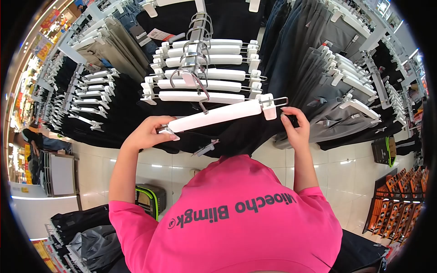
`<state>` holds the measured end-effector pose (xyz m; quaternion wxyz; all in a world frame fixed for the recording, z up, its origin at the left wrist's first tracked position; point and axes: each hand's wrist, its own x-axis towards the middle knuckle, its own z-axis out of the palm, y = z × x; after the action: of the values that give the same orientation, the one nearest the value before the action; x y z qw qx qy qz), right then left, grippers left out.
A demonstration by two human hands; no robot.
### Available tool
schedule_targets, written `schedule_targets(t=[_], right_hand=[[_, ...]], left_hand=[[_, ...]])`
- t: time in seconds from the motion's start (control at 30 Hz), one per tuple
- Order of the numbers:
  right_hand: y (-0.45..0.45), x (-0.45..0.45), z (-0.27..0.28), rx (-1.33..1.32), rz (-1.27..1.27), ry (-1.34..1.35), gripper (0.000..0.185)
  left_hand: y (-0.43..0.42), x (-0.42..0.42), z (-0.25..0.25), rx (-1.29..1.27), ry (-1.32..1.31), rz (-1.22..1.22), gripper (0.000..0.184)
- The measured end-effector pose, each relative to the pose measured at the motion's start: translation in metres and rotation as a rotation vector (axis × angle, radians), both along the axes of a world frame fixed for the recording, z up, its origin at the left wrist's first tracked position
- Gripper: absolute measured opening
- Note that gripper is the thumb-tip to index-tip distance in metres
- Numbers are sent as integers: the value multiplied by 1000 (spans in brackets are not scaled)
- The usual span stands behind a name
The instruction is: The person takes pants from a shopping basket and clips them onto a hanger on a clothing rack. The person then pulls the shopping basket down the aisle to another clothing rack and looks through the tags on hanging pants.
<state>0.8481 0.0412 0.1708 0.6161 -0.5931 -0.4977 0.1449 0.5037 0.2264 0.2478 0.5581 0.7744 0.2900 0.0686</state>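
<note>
A white clip hanger (214,116) hangs tilted at the front of the central rail, its right end higher. My left hand (148,133) is closed around the hanger's left clip, thumb below and fingers above. Just below the wire loop at the right end, my right hand (297,128) has thumb and index finger close together in a pinch. What lies between those fingertips is hard to make out. A dark garment (246,134) hangs below and behind the hanger, with a grey tag (207,148) on it.
Several more white hangers (203,60) line the metal rail (195,41) behind. Beige trousers (111,50) hang at left, grey trousers (314,86) at right. Shopping baskets (152,200) stand on the tiled floor (173,166). An orange rack (396,204) is at far right.
</note>
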Motion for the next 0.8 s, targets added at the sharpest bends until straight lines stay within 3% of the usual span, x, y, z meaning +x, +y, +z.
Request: schedule_targets(t=[0.37,0.43,0.47,0.6,0.73,0.8], right_hand=[[10,-8,0,19,100,-156,11],[11,-10,1,-58,127,-186,17],[13,-8,-3,-44,169,-253,35],[15,-8,-1,-111,351,-309,53],[14,-13,5,-134,402,-339,44],[15,-11,0,-160,326,-351,31]], left_hand=[[32,-3,25,138,151,-24,26],[34,1,29,153,173,-56,25],[34,2,31,169,194,-83,25],[38,0,26,172,176,-76,24],[39,-1,30,195,199,-76,26],[39,-2,30,211,212,-73,27]])
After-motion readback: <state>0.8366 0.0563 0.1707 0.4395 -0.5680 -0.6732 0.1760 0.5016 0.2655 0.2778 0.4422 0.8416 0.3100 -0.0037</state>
